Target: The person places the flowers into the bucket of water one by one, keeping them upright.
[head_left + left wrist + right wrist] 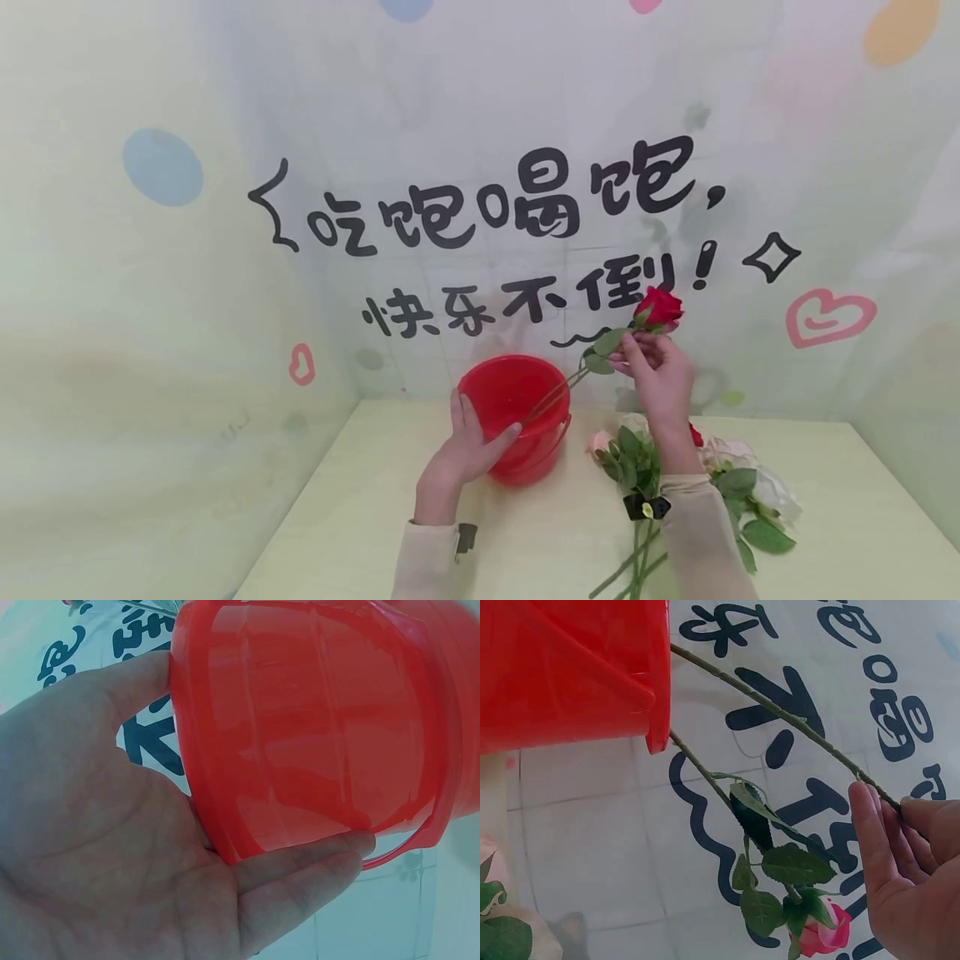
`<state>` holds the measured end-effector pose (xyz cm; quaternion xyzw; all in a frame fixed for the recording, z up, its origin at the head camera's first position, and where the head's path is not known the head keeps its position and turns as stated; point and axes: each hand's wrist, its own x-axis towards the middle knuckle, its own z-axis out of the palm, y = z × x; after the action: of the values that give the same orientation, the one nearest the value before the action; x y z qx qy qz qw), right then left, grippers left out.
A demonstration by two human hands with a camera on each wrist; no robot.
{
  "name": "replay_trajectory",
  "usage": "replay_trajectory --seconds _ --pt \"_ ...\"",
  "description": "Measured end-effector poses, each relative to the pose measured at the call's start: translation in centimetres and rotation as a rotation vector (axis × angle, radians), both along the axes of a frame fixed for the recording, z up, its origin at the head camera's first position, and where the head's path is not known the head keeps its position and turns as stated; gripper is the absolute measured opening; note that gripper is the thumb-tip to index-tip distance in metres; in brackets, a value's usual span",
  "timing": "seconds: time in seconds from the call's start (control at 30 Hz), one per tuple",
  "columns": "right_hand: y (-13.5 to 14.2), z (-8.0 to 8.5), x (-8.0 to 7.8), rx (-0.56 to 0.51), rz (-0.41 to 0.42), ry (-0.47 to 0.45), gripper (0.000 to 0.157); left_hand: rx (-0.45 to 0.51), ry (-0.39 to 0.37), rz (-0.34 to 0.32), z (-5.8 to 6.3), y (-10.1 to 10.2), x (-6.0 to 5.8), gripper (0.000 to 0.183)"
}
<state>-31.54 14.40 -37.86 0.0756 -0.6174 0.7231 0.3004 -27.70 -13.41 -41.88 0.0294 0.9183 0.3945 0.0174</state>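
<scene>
The red bucket (528,458) stands upright on the table, its mouth tipped into view from above. My left hand (97,817) rests on its rim and outer wall, thumb at the rim and straight fingers along the side. My right hand (907,862) pinches a green stem between thumb and fingers, up and right of the bucket. A red rose (660,308) shows at that hand in the head view. The stem's lower end reaches into the bucket's mouth. Beside it, in the right wrist view, a pink rose (825,930) with green leaves leans out of the bucket.
More artificial flowers lie on the table (547,550) at the right, among them a pale white bloom (772,492) and green leaves (630,458); my right forearm partly covers them. A printed backdrop (465,83) rises behind the table. The bucket's handle (401,851) hangs down.
</scene>
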Motion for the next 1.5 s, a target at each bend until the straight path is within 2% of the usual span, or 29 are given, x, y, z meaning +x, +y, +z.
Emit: replay_trajectory --seconds 0.13,0.3,0.5,0.73,0.83,1.13,1.5 --pt "-0.6 -0.4 -0.3 0.066 0.011 -0.035 0.027 -0.004 -0.005 0.004 -0.4 -0.1 -0.2 0.123" --pt "-1.2 -0.9 -0.7 0.096 0.056 -0.073 0.029 -0.013 -0.016 0.016 -1.2 -0.2 -0.8 0.124" --pt "-1.9 -1.8 -1.2 0.177 0.100 -0.123 0.030 -0.006 0.001 0.001 -0.7 -0.2 -0.6 0.123" --pt "-2.8 -2.9 -1.6 0.304 0.094 -0.197 0.031 0.016 -0.007 0.020 -1.8 -0.4 -1.5 0.127" --pt "-3.1 -3.2 -1.7 0.333 0.092 -0.207 0.031 0.015 -0.007 0.020 -1.9 -0.4 -1.5 0.126" --pt "-4.0 -3.8 -1.9 0.336 0.117 -0.220 0.022 -0.025 -0.002 0.016 -1.2 -0.1 -0.9 0.123" --pt "-4.0 -4.8 -2.7 0.309 0.131 -0.271 0.023 -0.020 0.000 0.013 -0.5 0.1 -0.4 0.120"
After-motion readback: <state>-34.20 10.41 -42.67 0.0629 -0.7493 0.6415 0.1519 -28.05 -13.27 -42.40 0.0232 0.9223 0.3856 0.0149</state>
